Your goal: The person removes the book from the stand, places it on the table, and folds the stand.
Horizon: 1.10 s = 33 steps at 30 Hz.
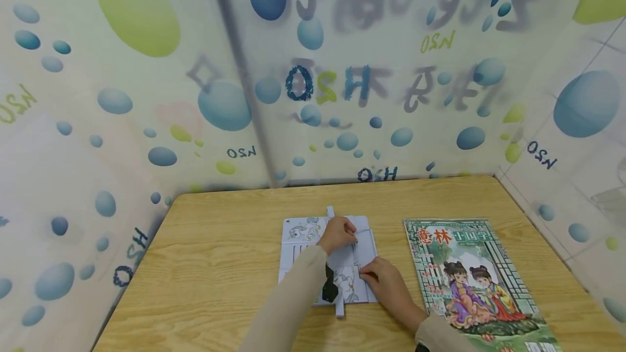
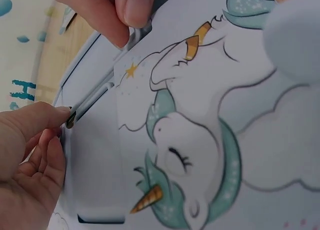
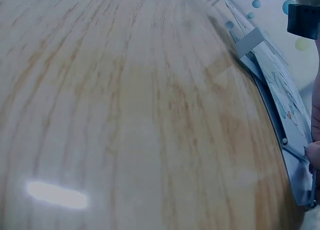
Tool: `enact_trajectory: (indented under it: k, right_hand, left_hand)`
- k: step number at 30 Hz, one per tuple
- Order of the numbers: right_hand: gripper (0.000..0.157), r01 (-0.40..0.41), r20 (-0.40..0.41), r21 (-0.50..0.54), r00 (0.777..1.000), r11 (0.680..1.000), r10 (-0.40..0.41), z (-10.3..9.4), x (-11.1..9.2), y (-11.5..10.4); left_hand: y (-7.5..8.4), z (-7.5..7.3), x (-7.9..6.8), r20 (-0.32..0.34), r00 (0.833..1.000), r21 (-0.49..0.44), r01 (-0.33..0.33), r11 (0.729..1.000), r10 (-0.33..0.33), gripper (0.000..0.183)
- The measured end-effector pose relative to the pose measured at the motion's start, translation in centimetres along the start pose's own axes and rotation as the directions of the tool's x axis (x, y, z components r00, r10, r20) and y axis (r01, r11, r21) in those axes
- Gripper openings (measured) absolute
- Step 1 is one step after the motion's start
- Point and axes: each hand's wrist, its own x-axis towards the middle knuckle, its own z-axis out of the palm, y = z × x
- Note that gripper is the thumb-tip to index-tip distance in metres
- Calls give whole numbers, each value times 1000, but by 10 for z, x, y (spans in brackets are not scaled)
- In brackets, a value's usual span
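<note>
A pale lilac folding case (image 1: 364, 232) with unicorn drawings and slots lies on the wooden table (image 1: 220, 243). My left hand (image 1: 337, 234) reaches over its upper part; in the left wrist view, thumb and finger pinch one end of a thin pale strip (image 2: 92, 95) along the case. My right hand (image 1: 388, 284) is nearer, at the lower right of the case, its fingertips pinching the strip's other end. A printed unicorn (image 2: 185, 165) fills much of the left wrist view. Edge-on in the right wrist view, the case (image 3: 280, 104) shows beside my right thumb (image 3: 315, 152).
To the right of the case lies a magazine (image 1: 464, 287) with two cartoon figures on its cover. Pale flat bar ends stick out past the case, at the far side (image 1: 330, 211) and the near side (image 1: 339, 308). A bubble-printed wall covering (image 1: 313, 145) stands behind the table.
</note>
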Motion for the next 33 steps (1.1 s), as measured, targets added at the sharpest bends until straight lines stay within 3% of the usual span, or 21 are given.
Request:
enact_trajectory:
  k: [4,8,13,16,20,26,33]
  right_hand:
    - [16,-11,-4,48,1000,999,12,-2,-2,-1]
    - [19,-14,-8,107,1000,994,15,-8,-5,-2]
    - [17,-16,36,136,999,991,11,-14,-9,-3]
    - [15,27,72,176,997,984,-40,-16,-13,-6]
    - [13,138,95,251,981,958,-166,-17,-18,-12]
    - [14,281,58,355,945,891,-322,-12,-27,-23]
    - [22,402,15,418,893,815,-449,1,-37,-27]
  left_hand:
    - [2,-4,-3,24,1000,4,13,1000,-13,15]
    - [2,-13,-5,76,997,13,-19,1000,18,18]
    - [-6,-26,-7,144,989,32,-35,999,30,20]
    - [-12,-36,-8,173,984,21,-37,999,33,21]
    - [-21,-50,-10,186,982,-4,-44,999,44,22]
    - [-31,-69,-11,142,989,-59,39,997,-30,25]
    - [-36,-79,-10,13,991,-92,131,987,-130,26]
